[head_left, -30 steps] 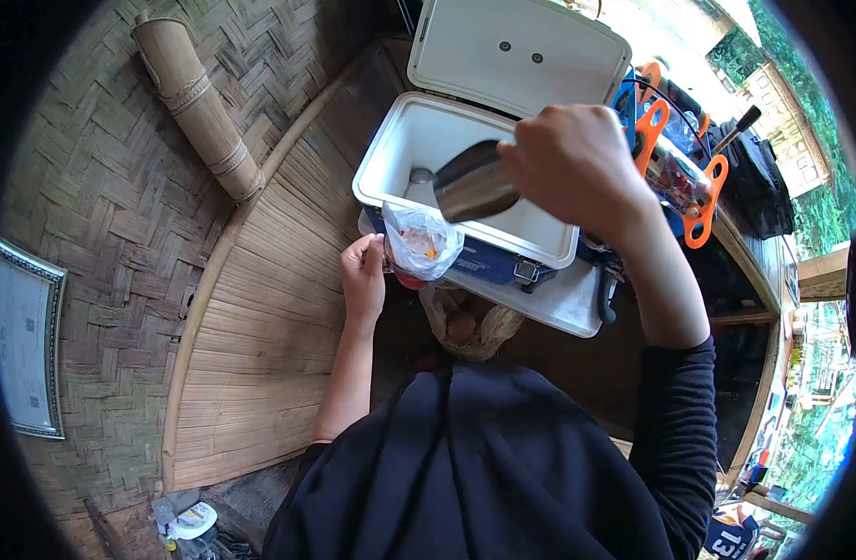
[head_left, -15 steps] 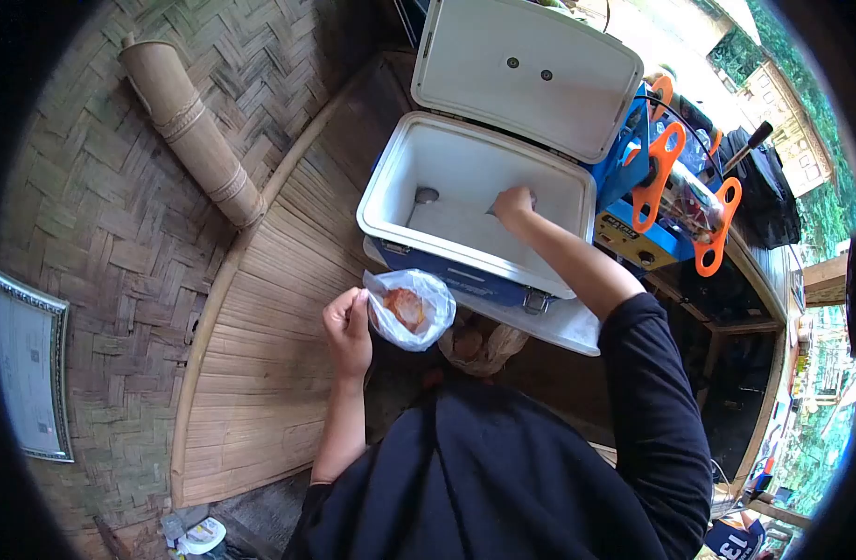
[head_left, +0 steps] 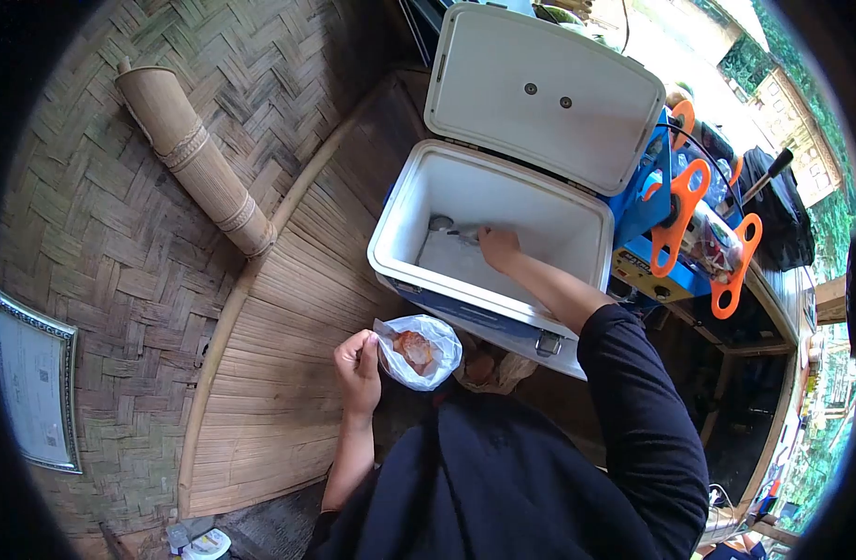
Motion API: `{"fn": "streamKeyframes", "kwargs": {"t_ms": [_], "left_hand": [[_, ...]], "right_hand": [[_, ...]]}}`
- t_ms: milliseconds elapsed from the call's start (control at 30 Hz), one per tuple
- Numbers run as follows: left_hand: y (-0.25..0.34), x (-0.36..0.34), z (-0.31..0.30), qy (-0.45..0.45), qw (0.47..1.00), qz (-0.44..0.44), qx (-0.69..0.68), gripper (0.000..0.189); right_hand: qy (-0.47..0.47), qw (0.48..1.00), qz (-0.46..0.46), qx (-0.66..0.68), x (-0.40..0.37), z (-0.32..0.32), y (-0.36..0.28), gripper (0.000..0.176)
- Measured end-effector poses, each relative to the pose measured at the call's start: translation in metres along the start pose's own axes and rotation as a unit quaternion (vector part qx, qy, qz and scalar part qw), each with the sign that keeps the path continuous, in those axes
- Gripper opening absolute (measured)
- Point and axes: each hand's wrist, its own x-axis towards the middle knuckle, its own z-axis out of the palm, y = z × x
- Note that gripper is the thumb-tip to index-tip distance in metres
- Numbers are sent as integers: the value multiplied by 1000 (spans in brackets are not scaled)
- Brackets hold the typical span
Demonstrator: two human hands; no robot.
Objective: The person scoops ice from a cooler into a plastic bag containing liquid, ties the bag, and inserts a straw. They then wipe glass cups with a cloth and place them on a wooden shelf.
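My left hand (head_left: 357,362) pinches the rim of a clear plastic bag (head_left: 444,343), which hangs with its mouth up in front of the cooler. Inside the bag sits an orange-brown content (head_left: 414,350) with a paler, ice-like patch in it. My right hand (head_left: 498,246) reaches down into the white-lined cooler box (head_left: 400,221), fingers curled near its floor. Something small and greyish shows at those fingertips; I cannot tell what it is. A round grey object (head_left: 440,223) lies in the cooler's far left corner.
The cooler lid (head_left: 545,103) stands raised at the back. To the right is a blue machine (head_left: 645,245) with orange handles (head_left: 682,215). Another plastic bag (head_left: 493,371) sits below the cooler's front. A woven wall (head_left: 120,271) with a bamboo tube (head_left: 199,159) rises on the left.
My right hand has shifted left inside the cooler, toward the round grey object. My left hand still holds the bag. The whole view has moved a little, so the cooler appears lower.
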Motion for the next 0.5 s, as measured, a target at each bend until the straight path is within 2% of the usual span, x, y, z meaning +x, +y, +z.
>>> {"fn": "streamKeyframes", "kwargs": {"t_ms": [67, 167, 267, 367, 467, 500], "left_hand": [[-8, 1, -2, 4, 1000, -4, -3, 37], [-7, -1, -4, -1, 1000, -12, -9, 37], [-5, 0, -7, -6, 1000, -12, -14, 36], [-1, 1, -9, -13, 1000, -9, -3, 36], [-6, 0, -8, -7, 1000, -18, -3, 36], [-10, 0, -9, -3, 1000, -22, -5, 36]], "right_hand": [[-105, 993, 48, 15, -16, -25, -11, 37], [-224, 974, 23, -5, -14, -14, -1, 50], [-282, 953, -59, -89, -8, -1, 18, 49], [-271, 925, -96, -247, -9, -55, 9, 36], [-137, 916, -92, -366, -17, -63, -6, 22], [-148, 898, -83, -405, -18, -59, -8, 19]]}}
